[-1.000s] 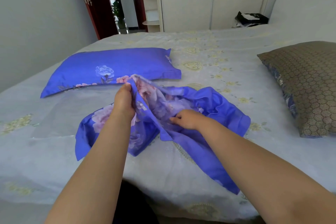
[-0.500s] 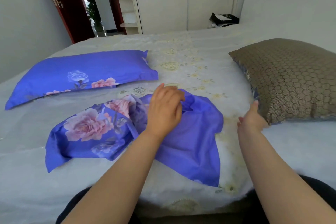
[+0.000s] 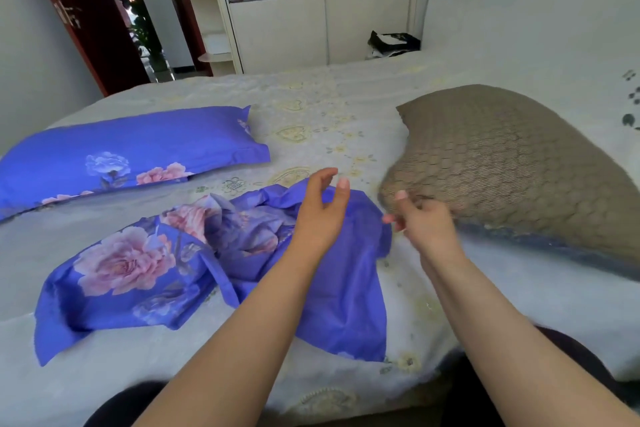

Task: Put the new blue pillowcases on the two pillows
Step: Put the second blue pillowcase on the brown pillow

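Gripping the bare pillow point(image 3: 502, 163) by its corner with our right hand point(image 3: 424, 222), left hand point(image 3: 320, 211) spread wide, we risk dragging it across the loose pillowcase point(image 3: 214, 263) and bunching it.

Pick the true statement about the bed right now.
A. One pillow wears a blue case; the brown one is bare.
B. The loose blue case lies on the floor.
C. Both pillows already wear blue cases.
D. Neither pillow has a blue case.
A: the blue-cased pillow lies at the far left, the brown pillow is uncovered, and the loose pillowcase lies crumpled on the bed.
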